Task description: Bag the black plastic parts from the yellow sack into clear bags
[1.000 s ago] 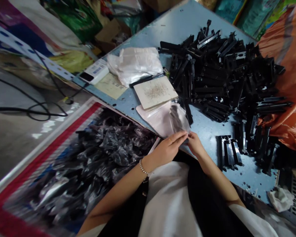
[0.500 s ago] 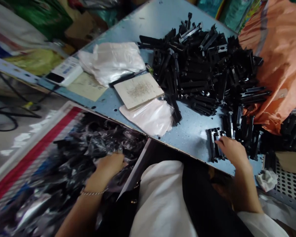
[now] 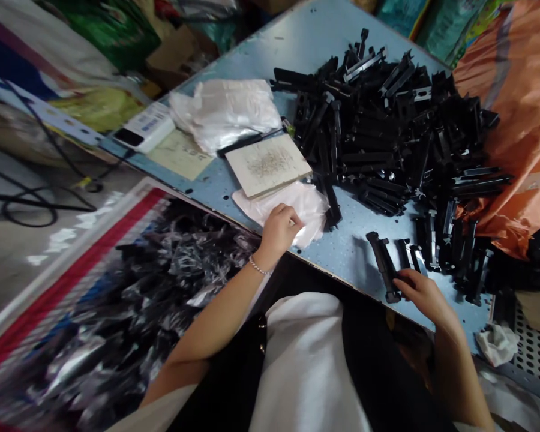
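My left hand (image 3: 281,228), a beaded bracelet at its wrist, is over the near edge of a stack of clear plastic bags (image 3: 308,201). Its fingers are curled towards the thumb; whether a bag is between them I cannot make out. My right hand (image 3: 423,291) grips the lower end of a long black plastic part (image 3: 382,264), tilted at the table's near edge. Beside that part lie a few similar black parts (image 3: 411,255) in a short row. A large heap of black parts (image 3: 369,132) covers the far right of the table.
A beige block (image 3: 270,162) weighs on the bags, with another bag stack (image 3: 229,111) behind it. A white device (image 3: 146,126) lies at the left. Below the blue table (image 3: 342,252), a red-and-white-edged container (image 3: 135,219) holds bagged black items. An orange sack (image 3: 517,138) stands at the right.
My left hand has moved from over the container up and right to the bag stack. My right hand has taken one black part from the row and shifted it slightly left.
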Demonstrator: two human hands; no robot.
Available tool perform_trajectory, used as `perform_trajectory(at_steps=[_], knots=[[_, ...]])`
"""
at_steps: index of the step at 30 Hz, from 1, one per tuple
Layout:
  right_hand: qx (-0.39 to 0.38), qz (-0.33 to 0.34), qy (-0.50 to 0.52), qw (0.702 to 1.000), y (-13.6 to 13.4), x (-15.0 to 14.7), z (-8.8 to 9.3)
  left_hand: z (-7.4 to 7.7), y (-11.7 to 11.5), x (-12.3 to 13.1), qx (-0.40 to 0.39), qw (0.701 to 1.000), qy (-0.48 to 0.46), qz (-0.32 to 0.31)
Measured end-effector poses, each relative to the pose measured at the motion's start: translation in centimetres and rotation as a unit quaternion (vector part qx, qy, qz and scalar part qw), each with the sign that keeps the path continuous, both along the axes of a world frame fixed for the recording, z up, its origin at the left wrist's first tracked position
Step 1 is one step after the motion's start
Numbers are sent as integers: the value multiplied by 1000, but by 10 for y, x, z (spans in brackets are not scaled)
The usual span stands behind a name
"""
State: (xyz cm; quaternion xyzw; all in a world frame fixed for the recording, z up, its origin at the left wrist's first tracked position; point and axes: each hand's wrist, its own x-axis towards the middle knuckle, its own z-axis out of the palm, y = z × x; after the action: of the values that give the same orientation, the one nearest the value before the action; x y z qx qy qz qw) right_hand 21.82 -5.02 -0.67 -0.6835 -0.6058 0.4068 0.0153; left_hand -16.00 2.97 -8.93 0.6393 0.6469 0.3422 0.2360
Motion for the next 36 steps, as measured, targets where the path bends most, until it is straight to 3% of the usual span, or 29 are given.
perform_trajectory(at_steps=[2,5,8,11,15,17,21,25,26,28,32,33,36], knots=[[-28,-54,181,982,7,-21,-6,-1,3,-11,-48,992,-116,19],[-137,-117,418,890,18,-70,-26,-4,4,-18,-64,973,-217,41],[-287,-160,572,752,29,-122,-51,-4,2,-20,9,988,-152,8],[-376,-174,628,659,38,-161,-72,-2,-3,-24,73,996,-28,-45],[-449,-214,684,534,48,-184,-86,6,-18,-24,118,989,39,-81],[-455,-233,704,493,52,-188,-90,12,-30,-17,152,981,40,-111],[-419,-249,752,444,53,-187,-89,25,-55,1,203,963,-9,-175],[-376,-232,806,393,37,-180,-74,19,-66,-2,216,970,-12,-107],[-366,-231,813,390,31,-179,-71,14,-66,-5,208,974,9,-87],[-349,-231,810,410,22,-180,-65,4,-64,-7,180,980,54,-61],[-292,-251,778,496,18,-184,-63,-4,-63,4,147,985,84,-34],[-270,-253,767,524,20,-184,-64,-1,-65,8,155,984,86,-35],[-208,-224,684,662,30,-182,-65,12,-74,21,203,972,94,-71]])
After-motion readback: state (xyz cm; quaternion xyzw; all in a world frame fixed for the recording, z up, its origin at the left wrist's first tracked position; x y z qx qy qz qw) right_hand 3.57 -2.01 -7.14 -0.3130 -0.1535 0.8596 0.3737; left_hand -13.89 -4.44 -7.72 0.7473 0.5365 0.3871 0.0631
